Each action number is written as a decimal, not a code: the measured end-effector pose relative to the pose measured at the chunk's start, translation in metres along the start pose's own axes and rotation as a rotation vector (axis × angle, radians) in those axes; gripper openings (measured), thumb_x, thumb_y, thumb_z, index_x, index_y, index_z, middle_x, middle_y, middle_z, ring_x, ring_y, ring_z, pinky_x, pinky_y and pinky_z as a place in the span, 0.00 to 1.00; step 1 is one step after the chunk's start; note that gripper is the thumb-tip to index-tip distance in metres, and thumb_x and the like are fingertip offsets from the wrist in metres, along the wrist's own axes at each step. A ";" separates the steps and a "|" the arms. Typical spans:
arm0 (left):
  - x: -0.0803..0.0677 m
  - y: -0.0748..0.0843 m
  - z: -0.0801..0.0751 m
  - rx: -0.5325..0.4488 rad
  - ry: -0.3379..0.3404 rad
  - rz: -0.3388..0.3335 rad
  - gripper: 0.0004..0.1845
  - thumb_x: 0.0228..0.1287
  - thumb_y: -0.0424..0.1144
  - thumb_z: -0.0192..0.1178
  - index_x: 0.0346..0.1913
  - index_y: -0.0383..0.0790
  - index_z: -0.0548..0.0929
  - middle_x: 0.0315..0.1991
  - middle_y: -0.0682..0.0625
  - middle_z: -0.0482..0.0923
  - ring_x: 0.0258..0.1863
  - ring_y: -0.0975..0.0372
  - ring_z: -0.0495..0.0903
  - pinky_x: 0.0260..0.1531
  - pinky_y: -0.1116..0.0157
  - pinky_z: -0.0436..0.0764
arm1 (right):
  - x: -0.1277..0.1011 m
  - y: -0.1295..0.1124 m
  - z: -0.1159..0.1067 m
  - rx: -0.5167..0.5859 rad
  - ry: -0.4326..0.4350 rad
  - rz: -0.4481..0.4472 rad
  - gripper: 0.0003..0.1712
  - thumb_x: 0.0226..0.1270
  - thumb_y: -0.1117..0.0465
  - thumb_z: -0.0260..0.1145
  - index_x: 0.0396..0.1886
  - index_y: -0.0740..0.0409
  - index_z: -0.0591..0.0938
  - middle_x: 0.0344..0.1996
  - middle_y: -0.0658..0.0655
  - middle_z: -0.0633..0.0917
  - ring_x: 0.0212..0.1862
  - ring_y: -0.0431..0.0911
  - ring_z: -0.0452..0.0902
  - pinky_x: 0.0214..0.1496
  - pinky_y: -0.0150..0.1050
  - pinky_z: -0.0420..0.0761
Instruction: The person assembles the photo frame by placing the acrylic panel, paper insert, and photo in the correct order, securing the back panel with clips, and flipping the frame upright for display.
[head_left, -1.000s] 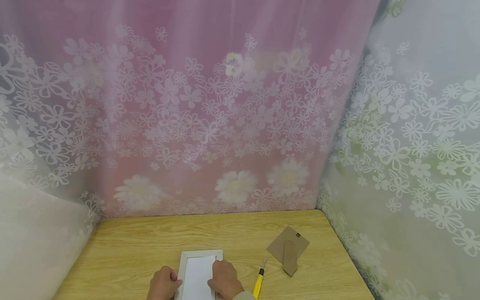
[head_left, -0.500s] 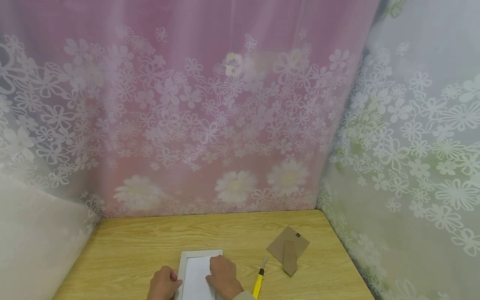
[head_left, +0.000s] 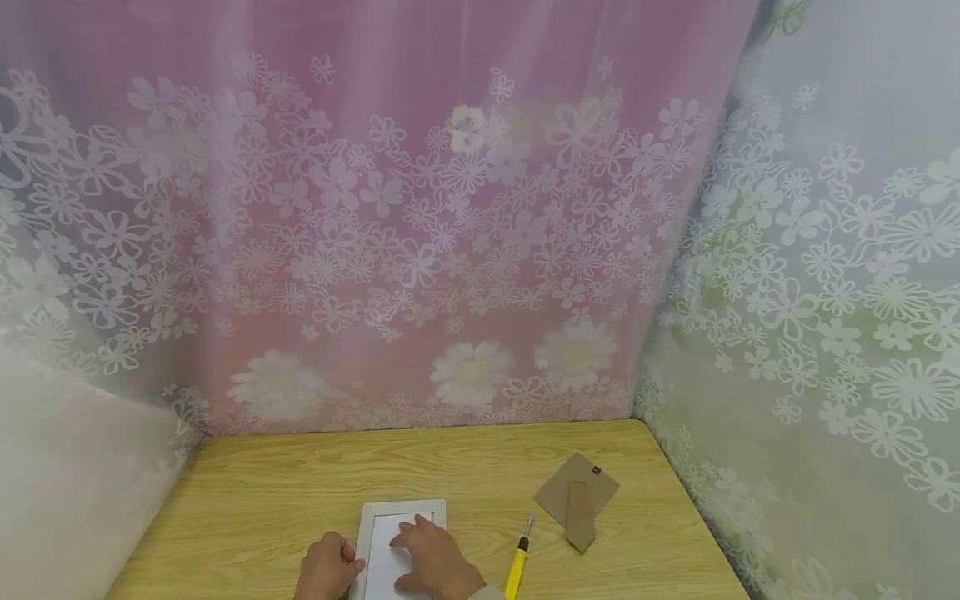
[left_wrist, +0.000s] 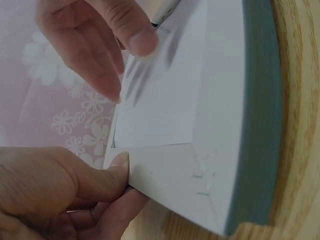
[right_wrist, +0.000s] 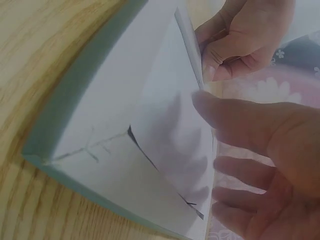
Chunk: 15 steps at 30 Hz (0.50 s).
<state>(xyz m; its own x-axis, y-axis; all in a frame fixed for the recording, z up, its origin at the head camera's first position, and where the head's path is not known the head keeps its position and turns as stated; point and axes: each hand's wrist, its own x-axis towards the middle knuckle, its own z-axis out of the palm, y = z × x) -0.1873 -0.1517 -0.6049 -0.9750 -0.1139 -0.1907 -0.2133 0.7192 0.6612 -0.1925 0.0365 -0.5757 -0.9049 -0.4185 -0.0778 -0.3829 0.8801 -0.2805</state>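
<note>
A white picture frame [head_left: 405, 507] lies back side up at the table's front, its outer side grey-green in the wrist views. Inside its rim is a plain white sheet [head_left: 382, 546]. My left hand [head_left: 327, 568] pinches the frame's left edge; the left wrist view shows the thumb [left_wrist: 117, 172] on top and fingers below. Over the sheet, my right hand [head_left: 435, 562] is spread with loosely bent fingers, casting a shadow on it. From the right wrist view I cannot tell whether its fingertips touch the paper. A dark slit [right_wrist: 150, 162] shows between sheet and rim.
A yellow-handled screwdriver [head_left: 517, 567] lies to the right of the frame on the wooden table [head_left: 270, 475]. Beyond it rests a brown backing board [head_left: 553, 497] with a stand leg [head_left: 580, 521]. Flowered curtains [head_left: 420, 250] enclose the table's back and sides.
My right hand has left the frame's right rim and shifted left over the sheet, its curled fingers now spreading. The left hand stays at the left edge.
</note>
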 end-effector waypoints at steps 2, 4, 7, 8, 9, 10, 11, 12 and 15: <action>0.000 0.000 -0.001 0.000 -0.010 -0.011 0.13 0.58 0.31 0.73 0.29 0.35 0.76 0.26 0.46 0.75 0.28 0.56 0.74 0.31 0.60 0.74 | 0.000 -0.001 0.000 -0.002 -0.035 0.023 0.29 0.47 0.48 0.85 0.52 0.36 0.88 0.62 0.42 0.84 0.71 0.47 0.75 0.67 0.45 0.78; 0.000 0.001 -0.001 0.001 -0.014 -0.018 0.13 0.58 0.31 0.73 0.29 0.35 0.76 0.26 0.46 0.75 0.28 0.56 0.74 0.31 0.60 0.74 | 0.000 0.000 0.002 -0.013 -0.053 0.032 0.30 0.46 0.47 0.86 0.53 0.34 0.88 0.61 0.41 0.84 0.70 0.46 0.76 0.66 0.44 0.79; -0.001 0.003 -0.001 0.003 -0.003 -0.014 0.13 0.57 0.31 0.73 0.29 0.36 0.76 0.25 0.47 0.75 0.28 0.57 0.74 0.31 0.61 0.73 | 0.002 0.000 0.003 -0.019 -0.070 0.029 0.32 0.43 0.47 0.87 0.53 0.33 0.88 0.58 0.41 0.85 0.67 0.45 0.77 0.64 0.42 0.80; -0.001 0.002 -0.002 0.005 0.003 -0.007 0.13 0.57 0.31 0.73 0.28 0.36 0.76 0.25 0.47 0.75 0.28 0.57 0.74 0.31 0.61 0.73 | 0.002 0.001 0.004 -0.020 -0.070 0.024 0.33 0.42 0.47 0.88 0.53 0.33 0.88 0.57 0.41 0.85 0.65 0.45 0.78 0.63 0.42 0.81; -0.001 0.003 -0.002 0.005 0.007 -0.006 0.13 0.56 0.31 0.74 0.28 0.36 0.76 0.25 0.47 0.75 0.28 0.57 0.74 0.30 0.61 0.73 | 0.002 0.001 0.005 -0.025 -0.067 0.017 0.33 0.41 0.47 0.88 0.53 0.32 0.88 0.56 0.42 0.85 0.64 0.45 0.79 0.62 0.41 0.81; -0.001 0.003 -0.002 0.006 0.011 -0.002 0.13 0.56 0.31 0.74 0.28 0.36 0.76 0.25 0.47 0.75 0.27 0.57 0.74 0.30 0.61 0.73 | 0.002 0.001 0.005 -0.028 -0.066 0.013 0.34 0.40 0.47 0.88 0.53 0.32 0.88 0.54 0.42 0.86 0.63 0.44 0.79 0.61 0.40 0.82; -0.001 0.003 -0.002 0.007 0.011 0.001 0.13 0.56 0.31 0.74 0.28 0.36 0.76 0.25 0.47 0.75 0.28 0.57 0.74 0.30 0.61 0.73 | 0.003 0.001 0.006 -0.026 -0.065 0.011 0.34 0.40 0.48 0.89 0.53 0.33 0.88 0.54 0.42 0.86 0.63 0.44 0.80 0.61 0.40 0.82; -0.002 0.002 -0.002 0.008 0.009 0.002 0.13 0.56 0.31 0.74 0.28 0.35 0.76 0.25 0.47 0.75 0.28 0.57 0.74 0.31 0.61 0.74 | 0.003 0.002 0.007 -0.030 -0.064 0.010 0.35 0.39 0.48 0.89 0.53 0.33 0.88 0.54 0.43 0.86 0.62 0.44 0.80 0.60 0.40 0.82; -0.001 0.002 -0.002 0.006 0.005 -0.002 0.13 0.56 0.31 0.74 0.28 0.36 0.76 0.25 0.47 0.75 0.28 0.57 0.74 0.31 0.61 0.74 | 0.003 0.002 0.008 -0.025 -0.067 0.018 0.35 0.39 0.48 0.89 0.52 0.33 0.88 0.54 0.44 0.86 0.63 0.45 0.80 0.61 0.40 0.82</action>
<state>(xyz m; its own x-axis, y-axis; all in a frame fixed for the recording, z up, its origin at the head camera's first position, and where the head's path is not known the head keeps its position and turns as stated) -0.1868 -0.1516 -0.6019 -0.9750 -0.1184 -0.1882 -0.2145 0.7232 0.6565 -0.1948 0.0347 -0.5836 -0.8975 -0.4161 -0.1462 -0.3724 0.8925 -0.2544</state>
